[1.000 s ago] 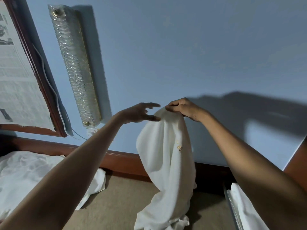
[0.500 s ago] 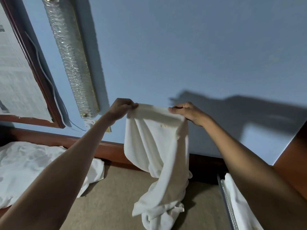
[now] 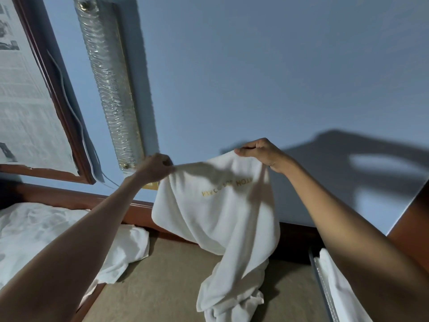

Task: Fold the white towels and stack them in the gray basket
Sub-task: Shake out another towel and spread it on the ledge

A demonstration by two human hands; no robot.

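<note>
1. Hands, two: left hand (image 3: 154,167) and right hand (image 3: 262,152) each pinch the top edge of one white towel (image 3: 216,212), held up and spread between them.
2. The towel's lower end lies bunched on the tan surface (image 3: 162,287).
3. Gray basket (image 3: 319,275), one, at the surface's right edge, with a second towel (image 3: 334,282) inside.
4. White cloth heap (image 3: 46,235), one, at the left edge.

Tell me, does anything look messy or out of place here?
The white towel hangs lopsided: the left hand and right hand pinch its top edge, yet its lower end lies bunched on the tan surface. At left sprawls crumpled white cloth.
</note>
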